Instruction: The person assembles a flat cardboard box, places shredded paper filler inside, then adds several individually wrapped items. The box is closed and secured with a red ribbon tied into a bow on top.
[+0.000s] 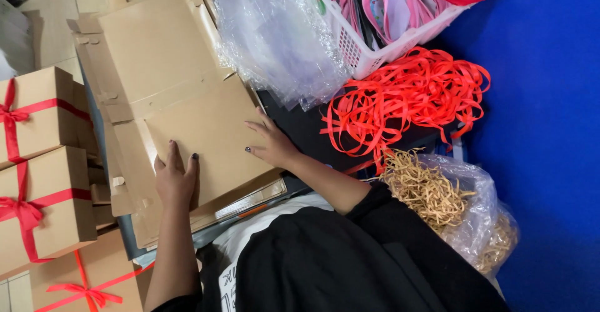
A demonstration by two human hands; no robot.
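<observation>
Both hands are lying flat on a stack of unfolded brown cardboard box blanks (187, 93), which is sitting in front of the person with its far end reaching toward the upper left. The left hand (175, 177) is pressing palm-down on the near edge of the top sheet, fingers spread and apart, clamped on nothing; the right hand (270, 143) is resting at the sheet's right edge, its grip likewise open, fingertips only touching the card. The stack is looking uneven, with lower blanks and flaps poking out at the left and near sides, so a push on the top sheet is likely dragging several sheets along or skewing the pile. A heap of clear plastic wrap (281, 37) is lying just beside the far right corner and could be getting caught under a lifted flap. The tangle of red ribbon (406, 96) is sitting near the right wrist, and a sleeve or arm sweeping outward is at risk of snagging loops and pulling them across. The bag of paper shred (450, 206) by the right elbow is open and could be spilling if nudged. The finished ribbon-tied boxes (44, 162) at the left are standing close enough to be knocked.
</observation>
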